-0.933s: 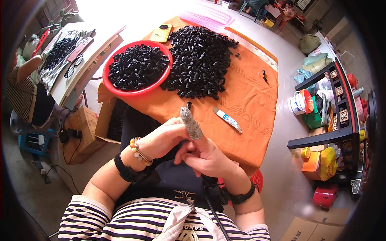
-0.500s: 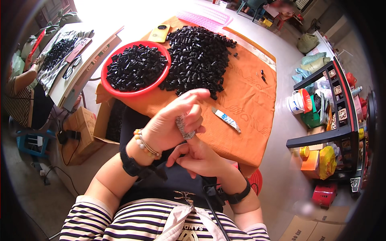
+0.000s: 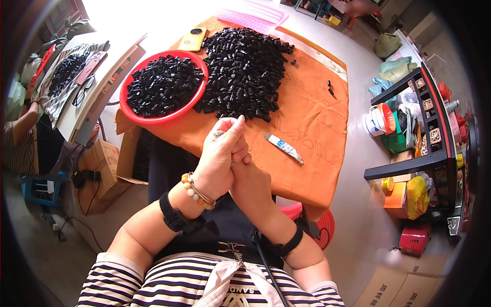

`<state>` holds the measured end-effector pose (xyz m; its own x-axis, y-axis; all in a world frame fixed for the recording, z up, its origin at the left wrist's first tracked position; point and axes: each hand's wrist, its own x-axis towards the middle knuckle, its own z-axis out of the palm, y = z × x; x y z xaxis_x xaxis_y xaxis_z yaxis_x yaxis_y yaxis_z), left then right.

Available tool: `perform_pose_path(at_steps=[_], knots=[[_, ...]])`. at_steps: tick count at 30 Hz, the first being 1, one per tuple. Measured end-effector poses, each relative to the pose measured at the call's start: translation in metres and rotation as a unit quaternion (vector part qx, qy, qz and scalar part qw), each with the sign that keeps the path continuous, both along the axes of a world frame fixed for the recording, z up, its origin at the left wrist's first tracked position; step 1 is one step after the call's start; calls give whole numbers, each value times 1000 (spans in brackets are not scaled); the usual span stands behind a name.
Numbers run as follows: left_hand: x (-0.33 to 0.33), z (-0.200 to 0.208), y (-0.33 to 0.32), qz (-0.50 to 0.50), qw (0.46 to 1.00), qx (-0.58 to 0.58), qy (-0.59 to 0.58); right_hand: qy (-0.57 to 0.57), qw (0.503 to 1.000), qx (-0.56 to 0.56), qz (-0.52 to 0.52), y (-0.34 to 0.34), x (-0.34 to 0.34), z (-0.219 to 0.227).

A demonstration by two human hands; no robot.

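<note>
In front of my body, at the table's near edge, my two hands are pressed together. My left hand (image 3: pixel 221 156), with a beaded bracelet (image 3: pixel 198 192) at its wrist, is closed around the fingers of my right hand (image 3: pixel 251 188). A bit of grey speckled strip (image 3: pixel 219 134) shows at the left fingers; how it is wrapped cannot be made out. The right fingers are mostly hidden behind the left hand. A utility knife (image 3: pixel 284 148) with a pale, blue-marked handle lies on the orange cloth (image 3: pixel 317 169), right of my hands and touched by neither.
Beyond my hands, a red basin (image 3: pixel 205 84) full of small black pieces stands beside a large black heap (image 3: pixel 245 71). A yellow phone-like object (image 3: pixel 193 40) and a pink tray (image 3: pixel 253 18) lie farther back. At left, a co-worker's arm (image 3: pixel 25 120) reaches over another table. A dark rack (image 3: pixel 404 168) stands right.
My left fingers have closed around the right fingers, and my right hand has moved up against the left. More of the grey strip is covered. The view has shifted slightly.
</note>
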<state>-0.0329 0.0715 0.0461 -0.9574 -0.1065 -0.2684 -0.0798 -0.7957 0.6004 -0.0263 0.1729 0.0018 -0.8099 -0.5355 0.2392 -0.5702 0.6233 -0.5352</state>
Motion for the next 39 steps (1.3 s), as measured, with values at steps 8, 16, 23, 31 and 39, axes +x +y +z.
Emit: perform_pose_path(at_steps=[8,16,23,31,39], knots=[[11,-9,-10,-73,997,-8,5,-424,887,-83,160,21,-20,28],[12,-28,-66,-19,959,-282,-14,-24,979,-168,-115,63,-61,6],[-7,-59,-67,-4,811,-585,29,137,979,82,-124,77,-75,-22],[-26,-61,-43,-19,657,-752,52,129,986,32,-100,74,-80,-37],[-31,-65,-43,-46,626,-778,36,38,994,-31,-102,73,-81,-38]])
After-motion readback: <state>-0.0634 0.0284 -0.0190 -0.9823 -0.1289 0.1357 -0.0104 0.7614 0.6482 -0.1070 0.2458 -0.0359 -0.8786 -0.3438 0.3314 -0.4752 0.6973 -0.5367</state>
